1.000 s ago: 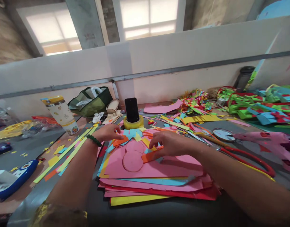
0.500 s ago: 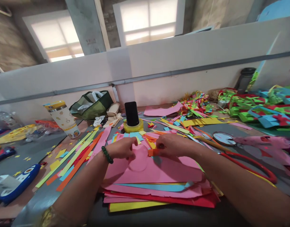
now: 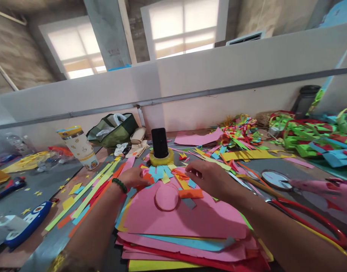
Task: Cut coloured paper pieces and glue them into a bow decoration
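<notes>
A round pink paper disc lies flat on the top pink sheet of a stack of coloured paper. Just right of it rests a short orange paper strip with a grey-blue scrap beside it. My left hand, with a green bead bracelet, is at the stack's far left edge by orange scraps; its fingers are loosely apart. My right hand hovers near small yellow and orange pieces, fingers spread and holding nothing visible.
A phone stands in a yellow tape roll beyond the stack. At right lie red-handled scissors and a pink glue gun. A tumbler, paper strips and a blue-handled tool are at left.
My left hand has moved left, away from the pink disc. My right hand has let go of the orange strip, which now lies on the sheet, and has moved right. The view has shifted slightly.
</notes>
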`<action>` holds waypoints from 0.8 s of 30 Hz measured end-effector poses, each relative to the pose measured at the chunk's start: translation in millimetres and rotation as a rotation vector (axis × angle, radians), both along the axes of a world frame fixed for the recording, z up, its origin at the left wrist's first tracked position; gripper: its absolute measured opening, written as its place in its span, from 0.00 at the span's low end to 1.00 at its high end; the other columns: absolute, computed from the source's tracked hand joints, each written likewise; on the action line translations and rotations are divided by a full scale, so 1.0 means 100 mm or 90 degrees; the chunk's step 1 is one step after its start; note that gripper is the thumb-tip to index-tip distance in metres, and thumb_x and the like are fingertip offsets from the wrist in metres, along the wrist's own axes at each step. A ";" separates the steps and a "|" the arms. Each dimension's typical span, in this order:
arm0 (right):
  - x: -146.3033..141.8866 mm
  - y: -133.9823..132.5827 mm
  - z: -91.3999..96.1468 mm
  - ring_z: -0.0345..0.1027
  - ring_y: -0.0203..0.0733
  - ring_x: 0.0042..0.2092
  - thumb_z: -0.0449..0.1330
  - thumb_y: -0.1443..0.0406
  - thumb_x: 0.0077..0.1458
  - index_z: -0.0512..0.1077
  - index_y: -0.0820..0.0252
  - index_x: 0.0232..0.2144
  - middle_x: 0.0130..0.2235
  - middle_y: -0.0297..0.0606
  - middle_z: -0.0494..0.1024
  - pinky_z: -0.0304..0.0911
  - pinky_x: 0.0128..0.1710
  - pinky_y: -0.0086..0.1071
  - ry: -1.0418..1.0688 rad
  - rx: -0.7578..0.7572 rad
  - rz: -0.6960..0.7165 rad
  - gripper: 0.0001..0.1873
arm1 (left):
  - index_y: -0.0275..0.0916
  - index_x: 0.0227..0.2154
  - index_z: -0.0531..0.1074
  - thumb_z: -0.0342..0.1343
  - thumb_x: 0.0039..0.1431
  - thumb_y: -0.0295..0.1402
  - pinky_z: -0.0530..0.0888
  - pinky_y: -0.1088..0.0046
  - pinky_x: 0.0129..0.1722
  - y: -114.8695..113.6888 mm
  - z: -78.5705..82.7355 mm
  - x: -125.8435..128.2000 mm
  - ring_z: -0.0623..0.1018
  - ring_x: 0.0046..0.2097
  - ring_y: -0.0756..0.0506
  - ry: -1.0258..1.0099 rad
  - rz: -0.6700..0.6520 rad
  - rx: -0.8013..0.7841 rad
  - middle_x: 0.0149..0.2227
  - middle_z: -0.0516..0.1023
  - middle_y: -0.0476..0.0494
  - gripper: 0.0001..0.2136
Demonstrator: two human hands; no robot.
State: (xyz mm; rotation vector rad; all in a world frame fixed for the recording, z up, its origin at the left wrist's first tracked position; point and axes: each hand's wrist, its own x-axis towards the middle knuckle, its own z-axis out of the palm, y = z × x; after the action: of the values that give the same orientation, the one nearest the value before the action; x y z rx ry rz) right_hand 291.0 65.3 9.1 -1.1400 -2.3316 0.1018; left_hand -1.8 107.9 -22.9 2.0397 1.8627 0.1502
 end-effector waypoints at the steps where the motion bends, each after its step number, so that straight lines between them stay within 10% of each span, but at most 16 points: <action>1: 0.01 0.00 0.00 0.66 0.34 0.29 0.53 0.67 0.55 0.72 0.59 0.30 0.29 0.34 0.75 0.55 0.29 0.26 0.006 0.007 0.009 0.07 | 0.39 0.19 0.66 0.61 0.37 0.47 0.55 0.75 0.22 0.01 -0.02 0.00 0.63 0.23 0.51 -0.014 -0.006 -0.013 0.19 0.64 0.53 0.17; 12: -0.02 0.02 -0.07 0.63 0.34 0.27 0.52 0.68 0.57 0.70 0.59 0.27 0.27 0.34 0.73 0.52 0.27 0.27 -0.053 -0.011 0.034 0.09 | 0.34 0.18 0.70 0.56 0.44 0.36 0.62 0.77 0.22 -0.08 0.15 0.00 0.70 0.24 0.50 -0.167 -0.028 -0.047 0.18 0.69 0.50 0.10; 19: 0.00 0.08 -0.12 0.66 0.36 0.30 0.52 0.67 0.58 0.72 0.59 0.28 0.29 0.35 0.75 0.54 0.29 0.27 -0.073 -0.035 0.033 0.10 | 0.34 0.36 0.68 0.52 0.44 0.28 0.62 0.78 0.21 -0.08 0.13 0.00 0.72 0.22 0.50 -0.176 -0.003 0.006 0.19 0.71 0.52 0.13; 24: -0.03 0.04 -0.13 0.68 0.36 0.30 0.52 0.67 0.58 0.73 0.58 0.29 0.30 0.35 0.77 0.53 0.28 0.27 -0.095 -0.061 0.032 0.10 | 0.37 0.22 0.68 0.52 0.44 0.28 0.59 0.77 0.22 -0.05 0.08 -0.01 0.70 0.24 0.50 -0.148 -0.027 0.031 0.19 0.70 0.52 0.02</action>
State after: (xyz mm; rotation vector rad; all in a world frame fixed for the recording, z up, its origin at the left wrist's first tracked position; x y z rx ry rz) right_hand 288.4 69.6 -3.4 -1.1719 -2.5119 0.1520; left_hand -3.0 102.9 -14.5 1.9966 1.6876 0.4078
